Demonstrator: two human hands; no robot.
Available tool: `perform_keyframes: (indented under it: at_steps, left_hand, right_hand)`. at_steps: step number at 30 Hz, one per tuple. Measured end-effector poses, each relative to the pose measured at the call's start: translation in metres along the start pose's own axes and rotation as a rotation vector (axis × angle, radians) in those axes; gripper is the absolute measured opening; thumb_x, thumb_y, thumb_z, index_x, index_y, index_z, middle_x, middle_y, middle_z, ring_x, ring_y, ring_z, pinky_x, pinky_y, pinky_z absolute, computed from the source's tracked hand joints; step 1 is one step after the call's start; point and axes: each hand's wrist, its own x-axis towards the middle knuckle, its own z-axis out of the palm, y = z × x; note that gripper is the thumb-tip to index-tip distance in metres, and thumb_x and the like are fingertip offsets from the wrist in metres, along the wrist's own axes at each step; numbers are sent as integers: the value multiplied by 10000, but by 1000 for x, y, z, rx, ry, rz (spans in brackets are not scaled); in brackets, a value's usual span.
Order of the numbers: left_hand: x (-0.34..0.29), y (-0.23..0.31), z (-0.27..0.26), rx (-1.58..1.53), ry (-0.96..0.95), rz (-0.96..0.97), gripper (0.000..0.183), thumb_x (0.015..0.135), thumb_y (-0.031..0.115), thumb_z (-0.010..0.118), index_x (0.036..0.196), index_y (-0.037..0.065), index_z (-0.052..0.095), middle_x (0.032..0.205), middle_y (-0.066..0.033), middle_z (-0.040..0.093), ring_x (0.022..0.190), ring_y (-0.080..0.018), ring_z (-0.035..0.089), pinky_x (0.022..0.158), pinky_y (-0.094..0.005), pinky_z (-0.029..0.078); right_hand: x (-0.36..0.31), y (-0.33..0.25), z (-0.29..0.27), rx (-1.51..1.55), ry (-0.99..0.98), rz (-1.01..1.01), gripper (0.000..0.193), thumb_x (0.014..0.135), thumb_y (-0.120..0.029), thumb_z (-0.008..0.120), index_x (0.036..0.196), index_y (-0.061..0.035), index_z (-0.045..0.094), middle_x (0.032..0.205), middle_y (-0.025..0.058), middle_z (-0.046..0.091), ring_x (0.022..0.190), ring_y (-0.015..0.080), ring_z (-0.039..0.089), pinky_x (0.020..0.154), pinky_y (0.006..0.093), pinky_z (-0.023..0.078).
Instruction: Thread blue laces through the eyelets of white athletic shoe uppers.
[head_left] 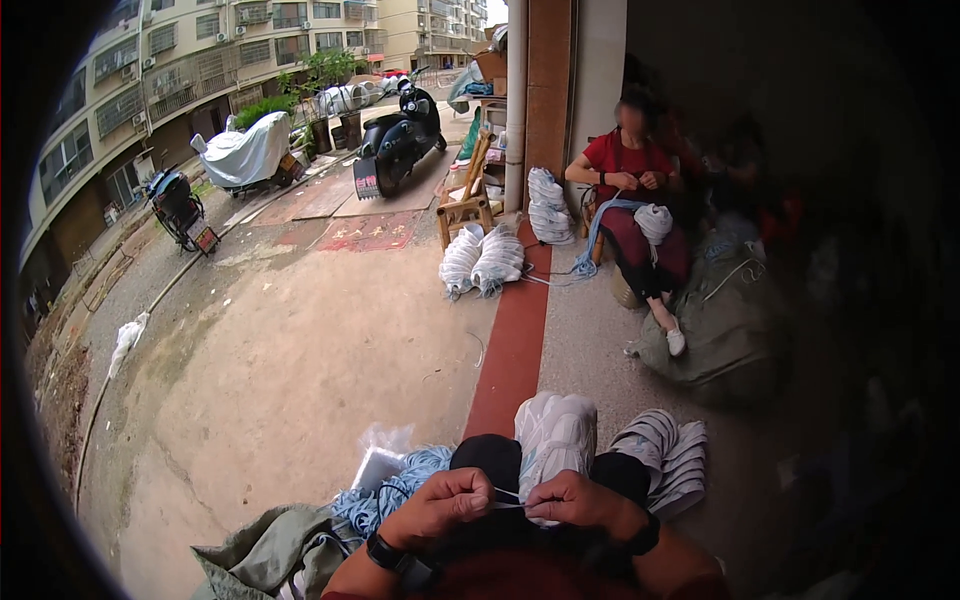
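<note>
My left hand and my right hand are raised close together over my lap, both closed in a pinch. A thin pale lace is stretched across the short gap between them. Just beyond my right hand, a stack of white shoe uppers rests between my dark-clad knees. Next to my right knee lies another row of nested white uppers. A tangled heap of light blue laces lies beside my left forearm, with a clear plastic bag against it.
A grey-green cloth sack lies at the lower left. Ahead, a co-worker in red sits handling laces. Bundled white uppers stand on the ground near a bamboo chair. A large dark sack lies to the right; a scooter stands beyond.
</note>
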Motion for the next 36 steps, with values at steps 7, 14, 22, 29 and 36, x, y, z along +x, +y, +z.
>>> perform_keyframes:
  at_steps: [7,14,22,29,36]
  left_hand:
    - [-33,23,-27,-257,362,602,210,809,79,642,807,75,432,540,49,407,433,-40,344,389,-183,268]
    - [-62,27,-162,94,1009,708,137,864,110,601,785,129,491,548,86,348,423,-11,266,383,-176,205]
    - [-137,-62,-296,631,1580,631,68,837,83,595,840,70,528,677,-10,505,568,-122,478,518,-248,402]
    - [38,-64,-87,938,461,206,322,850,193,597,1071,-34,544,1048,-183,572,988,-322,557,864,-356,431]
    - [84,-68,2,892,-148,-8,288,863,232,605,1045,9,592,768,-138,642,680,-220,622,643,-303,475]
  right_hand:
    - [-40,-29,-50,-231,175,-114,206,835,-174,633,711,-13,598,564,11,522,541,62,457,510,237,374]
    - [-106,-48,-72,-288,503,-133,156,776,-92,623,664,13,598,559,18,547,506,68,464,480,242,367]
    - [-90,21,-64,-191,158,278,149,821,-130,610,813,16,636,639,6,571,605,62,502,562,222,393]
    - [-32,51,-16,-270,228,74,171,817,-141,573,787,25,596,604,116,526,558,153,477,570,296,408]
    - [-40,42,-29,-308,272,41,140,816,-92,569,725,15,577,577,63,509,552,109,461,533,270,391]
